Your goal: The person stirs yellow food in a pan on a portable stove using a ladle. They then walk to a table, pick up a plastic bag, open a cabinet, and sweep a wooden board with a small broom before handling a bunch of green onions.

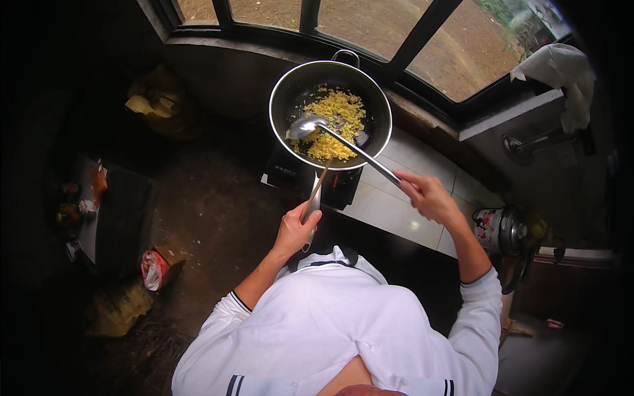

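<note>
A deep dark wok (286,94) with a pale rim sits on a black cooktop (285,171). Crumbled yellow food, which looks like scrambled egg, (342,106) is spread over its bottom. My left hand (295,230) grips the wok's long handle (316,195) and also holds thin wooden chopsticks (322,178), whose far ends reach the wok's near rim. In my right hand (428,195) is the shaft of a metal ladle (364,154). The ladle's bowl (303,127) is over the left part of the food, inside the wok; whether it touches the bottom I cannot tell.
White tiles (391,205) cover the counter right of the cooktop. Behind the wok runs a window ledge (237,47). A floral-patterned pot (490,230) stands at the right. On the left are a sack (158,106), a small table (89,218) and a box with a red bag (154,270).
</note>
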{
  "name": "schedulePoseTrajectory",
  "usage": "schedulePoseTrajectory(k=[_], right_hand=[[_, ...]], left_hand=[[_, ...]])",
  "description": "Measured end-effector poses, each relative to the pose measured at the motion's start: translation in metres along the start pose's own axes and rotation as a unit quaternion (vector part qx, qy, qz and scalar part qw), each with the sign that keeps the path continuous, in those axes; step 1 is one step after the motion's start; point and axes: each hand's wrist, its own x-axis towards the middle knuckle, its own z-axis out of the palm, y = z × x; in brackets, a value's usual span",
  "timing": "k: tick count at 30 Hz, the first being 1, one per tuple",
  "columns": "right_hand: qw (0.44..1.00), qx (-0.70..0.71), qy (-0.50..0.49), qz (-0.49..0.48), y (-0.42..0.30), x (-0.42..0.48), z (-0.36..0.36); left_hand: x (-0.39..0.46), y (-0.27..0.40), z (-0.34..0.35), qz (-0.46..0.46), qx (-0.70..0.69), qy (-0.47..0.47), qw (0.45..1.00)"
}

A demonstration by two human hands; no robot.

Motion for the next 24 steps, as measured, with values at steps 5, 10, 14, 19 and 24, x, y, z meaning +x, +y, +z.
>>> schedulePoseTrajectory(k=[5, 10, 14, 19, 24], right_hand=[[0.986, -0.142, 0.066, -0.053, 0.026, -0.035, -0.004], [0.989, -0.14, 0.05, -0.002, 0.009, -0.051, -0.022], [0.987, -0.144, 0.05, -0.041, 0.026, -0.063, -0.027], [0.984, -0.105, 0.137, -0.044, 0.047, -0.008, 0.008], [0.992, 0.0, 0.125, 0.032, 0.025, 0.021, 0.02]], left_hand=[[0.0, -0.008, 0.008, 0.002, -0.02, 0.011, 1.0], [-0.001, -0.003, 0.009, -0.011, -0.028, 0.026, 0.999], [-0.002, -0.005, 0.011, -0.015, -0.038, 0.037, 0.998], [0.008, -0.01, 0.007, -0.017, -0.026, 0.009, 0.999], [0.015, -0.011, -0.003, -0.038, -0.025, -0.043, 0.998]])
